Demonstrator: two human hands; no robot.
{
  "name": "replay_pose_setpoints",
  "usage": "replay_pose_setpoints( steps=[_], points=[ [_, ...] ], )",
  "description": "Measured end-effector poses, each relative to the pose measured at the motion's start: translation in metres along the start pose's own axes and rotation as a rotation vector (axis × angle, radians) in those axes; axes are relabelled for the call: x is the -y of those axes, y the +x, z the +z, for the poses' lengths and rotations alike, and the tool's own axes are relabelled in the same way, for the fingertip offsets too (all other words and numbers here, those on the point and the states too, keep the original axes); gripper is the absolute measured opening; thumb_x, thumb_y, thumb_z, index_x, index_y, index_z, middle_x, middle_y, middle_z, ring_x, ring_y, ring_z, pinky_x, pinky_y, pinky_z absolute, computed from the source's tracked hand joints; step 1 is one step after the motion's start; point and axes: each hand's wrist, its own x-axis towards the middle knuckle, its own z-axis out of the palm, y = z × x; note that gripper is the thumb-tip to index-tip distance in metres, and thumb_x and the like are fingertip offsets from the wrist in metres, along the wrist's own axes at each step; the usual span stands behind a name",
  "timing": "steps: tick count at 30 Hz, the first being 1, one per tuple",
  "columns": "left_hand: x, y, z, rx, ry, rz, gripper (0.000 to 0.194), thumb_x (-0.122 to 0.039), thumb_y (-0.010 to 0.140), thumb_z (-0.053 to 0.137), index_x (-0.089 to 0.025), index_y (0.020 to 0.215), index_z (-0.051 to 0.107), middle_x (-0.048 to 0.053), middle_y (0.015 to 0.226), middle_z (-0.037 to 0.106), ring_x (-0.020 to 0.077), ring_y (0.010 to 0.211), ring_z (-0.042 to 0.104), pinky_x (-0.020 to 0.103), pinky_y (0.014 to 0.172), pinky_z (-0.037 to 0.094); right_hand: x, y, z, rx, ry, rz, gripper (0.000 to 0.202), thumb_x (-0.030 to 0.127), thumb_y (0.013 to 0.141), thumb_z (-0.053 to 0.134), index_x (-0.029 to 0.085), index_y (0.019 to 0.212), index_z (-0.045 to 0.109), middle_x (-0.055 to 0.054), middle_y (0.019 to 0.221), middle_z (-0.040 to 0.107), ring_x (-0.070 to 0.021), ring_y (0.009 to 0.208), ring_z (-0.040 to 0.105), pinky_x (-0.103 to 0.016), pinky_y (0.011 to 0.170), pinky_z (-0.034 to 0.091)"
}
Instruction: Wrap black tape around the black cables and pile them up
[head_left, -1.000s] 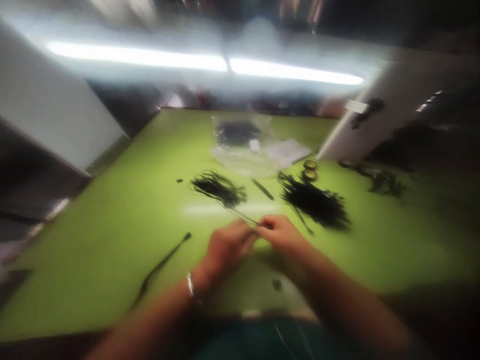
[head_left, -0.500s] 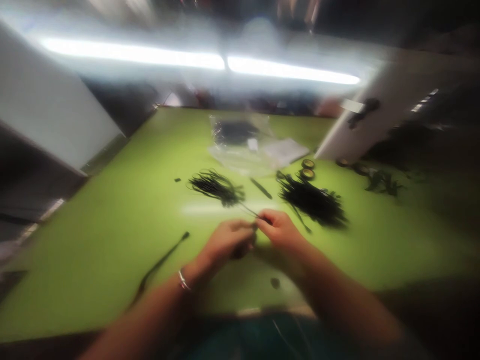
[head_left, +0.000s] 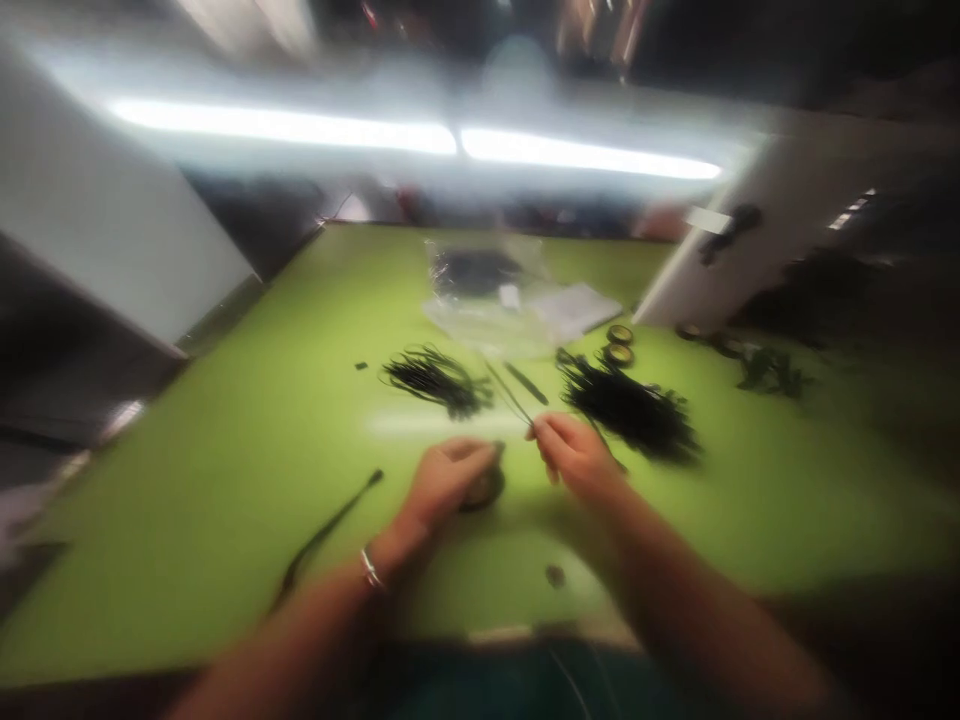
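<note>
My left hand [head_left: 450, 480] is closed round a dark tape roll [head_left: 484, 490], which shows below its fingers near the middle of the green table [head_left: 225, 520]. To its right, my right hand [head_left: 566, 445] pinches a thin dark cable [head_left: 511, 395] that sticks out up and to the left. The two hands are apart. Beyond them lie a looped bundle of black cables [head_left: 435, 380] and, to the right, a thicker black bundle [head_left: 630, 405]. A dark slim tool [head_left: 526, 383] rests between the bundles.
A clear plastic bag [head_left: 480, 280] and a white packet [head_left: 574, 310] lie farther back. Two yellow-cored rolls [head_left: 619, 345] sit beside the thick bundle. One black cable [head_left: 330, 530] lies left of my left forearm. White panels [head_left: 112, 200] flank the table.
My hands have moved apart; my right hand has shifted right with the thin cable. More of the roll shows under my left hand. The view has shifted slightly.
</note>
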Motion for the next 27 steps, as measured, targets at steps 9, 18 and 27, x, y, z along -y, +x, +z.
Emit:
replay_pose_setpoints(
  steps=[9, 18, 27],
  points=[
    [0.001, -0.002, -0.003, -0.002, 0.064, 0.068, 0.025, -0.032, 0.066, 0.077, -0.009, 0.067, 0.068, -0.003, 0.048, 0.050, 0.0044, 0.042, 0.039, 0.017, 0.043, 0.030, -0.009, -0.007, 0.017, -0.015, -0.371, -0.360, 0.025, 0.024, 0.091, 0.049, 0.020, 0.067, 0.056, 0.001, 0.065, 0.056, -0.0114, 0.061, 0.050, -0.023, 0.059, 0.040],
    [0.002, 0.000, -0.002, 0.037, 0.090, 0.048, 0.024, -0.032, 0.065, 0.076, -0.009, 0.063, 0.070, -0.003, 0.045, 0.046, 0.0051, 0.043, 0.036, 0.019, 0.043, 0.029, -0.006, -0.011, 0.018, -0.060, -0.482, -0.387, 0.027, 0.019, 0.089, 0.051, 0.020, 0.061, 0.049, 0.002, 0.060, 0.053, -0.0105, 0.054, 0.045, -0.023, 0.055, 0.036],
    [-0.004, -0.004, -0.002, 0.125, 0.104, 0.103, 0.026, -0.034, 0.069, 0.076, -0.009, 0.072, 0.072, -0.003, 0.048, 0.047, 0.0048, 0.044, 0.035, 0.018, 0.043, 0.028, -0.005, -0.011, 0.017, -0.050, -0.493, -0.344, 0.029, 0.019, 0.087, 0.052, 0.020, 0.058, 0.048, 0.003, 0.057, 0.052, -0.0105, 0.053, 0.044, -0.023, 0.054, 0.034]
  ],
)
